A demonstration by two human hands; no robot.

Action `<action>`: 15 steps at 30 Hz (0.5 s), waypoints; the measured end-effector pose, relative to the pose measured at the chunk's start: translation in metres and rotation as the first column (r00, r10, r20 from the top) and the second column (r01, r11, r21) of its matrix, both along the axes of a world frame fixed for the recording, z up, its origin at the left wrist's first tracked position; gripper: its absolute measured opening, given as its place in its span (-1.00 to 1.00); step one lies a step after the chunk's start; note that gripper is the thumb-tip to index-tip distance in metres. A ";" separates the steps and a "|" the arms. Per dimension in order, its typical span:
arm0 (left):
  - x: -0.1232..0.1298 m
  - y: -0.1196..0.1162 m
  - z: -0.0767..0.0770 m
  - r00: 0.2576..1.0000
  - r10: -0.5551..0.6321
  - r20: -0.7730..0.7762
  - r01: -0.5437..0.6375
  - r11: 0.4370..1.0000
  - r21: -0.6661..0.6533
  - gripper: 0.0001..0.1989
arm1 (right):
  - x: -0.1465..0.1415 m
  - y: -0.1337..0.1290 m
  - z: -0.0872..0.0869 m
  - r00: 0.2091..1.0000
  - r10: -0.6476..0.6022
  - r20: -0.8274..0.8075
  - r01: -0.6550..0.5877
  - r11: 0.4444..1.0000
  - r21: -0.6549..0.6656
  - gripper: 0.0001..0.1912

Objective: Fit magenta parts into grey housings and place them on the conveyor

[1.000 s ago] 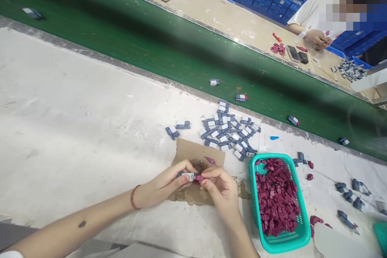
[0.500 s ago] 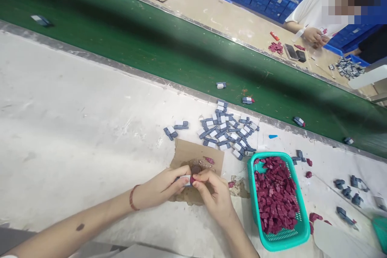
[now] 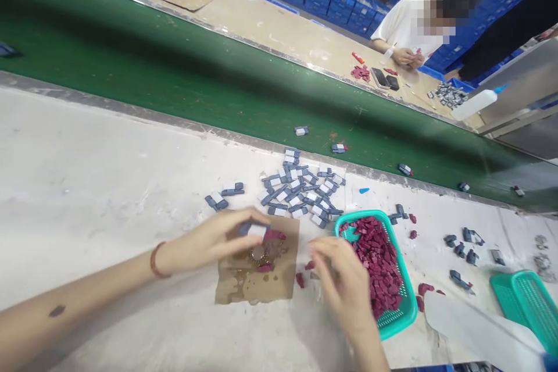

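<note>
My left hand holds a blue-grey and white piece between thumb and fingers, above a stained cardboard sheet. A dark red part shows at the right end of that piece. On the cardboard lie a small round cap and a red part. My right hand is beside the left side of the green basket of red parts, its thumb and fingers curled close; whether anything is between the fingertips is hidden. A pile of blue-grey and white pieces lies behind the cardboard.
A green conveyor belt crosses behind, carrying several pieces. Beyond it, a person in a white shirt works at a bench. At right are loose blue-grey parts, another green basket and a white bottle near the front.
My hands have moved apart. My left hand has lifted with the blue-grey piece, and my right hand has let go of it and moved right, towards the basket. The view has shifted right.
</note>
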State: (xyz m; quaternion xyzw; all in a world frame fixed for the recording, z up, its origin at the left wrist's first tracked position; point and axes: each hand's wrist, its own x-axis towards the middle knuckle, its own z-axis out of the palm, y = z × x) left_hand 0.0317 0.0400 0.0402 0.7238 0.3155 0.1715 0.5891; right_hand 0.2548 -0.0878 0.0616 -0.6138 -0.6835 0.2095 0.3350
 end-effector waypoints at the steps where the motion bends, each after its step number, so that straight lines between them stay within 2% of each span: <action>1: 0.004 0.016 0.000 0.996 0.084 -0.004 -0.084 0.995 0.051 -0.70 | 0.016 0.000 0.001 0.992 -0.065 0.107 0.063 0.998 0.020 -0.78; 3: 0.015 0.054 -0.005 0.974 0.226 -0.017 -0.219 0.959 0.183 -0.64 | 0.046 0.001 -0.003 0.938 -0.132 0.320 0.130 0.991 0.028 -0.76; 5: 0.028 0.093 -0.017 0.950 0.304 -0.067 -0.260 0.894 0.365 -0.62 | 0.066 0.003 -0.013 0.853 -0.111 0.510 0.123 0.992 0.010 -0.72; 8: 0.050 0.142 -0.034 0.915 0.353 -0.193 -0.182 0.791 0.584 -0.64 | 0.078 0.008 -0.030 0.721 -0.036 0.692 0.099 0.994 -0.052 -0.70; 10: 0.066 0.162 -0.040 0.908 0.351 -0.228 -0.131 0.755 0.643 -0.68 | 0.078 0.009 -0.036 0.681 -0.017 0.732 0.112 0.990 -0.082 -0.72; 12: 0.085 0.171 -0.043 0.916 0.332 -0.225 -0.104 0.738 0.667 -0.70 | 0.078 0.009 -0.036 0.715 -0.035 0.698 0.137 0.986 -0.091 -0.77; 15: 0.118 0.170 -0.042 0.939 0.273 -0.210 -0.059 0.727 0.684 -0.66 | 0.080 0.005 -0.027 0.881 -0.098 0.464 0.169 0.979 -0.113 -0.83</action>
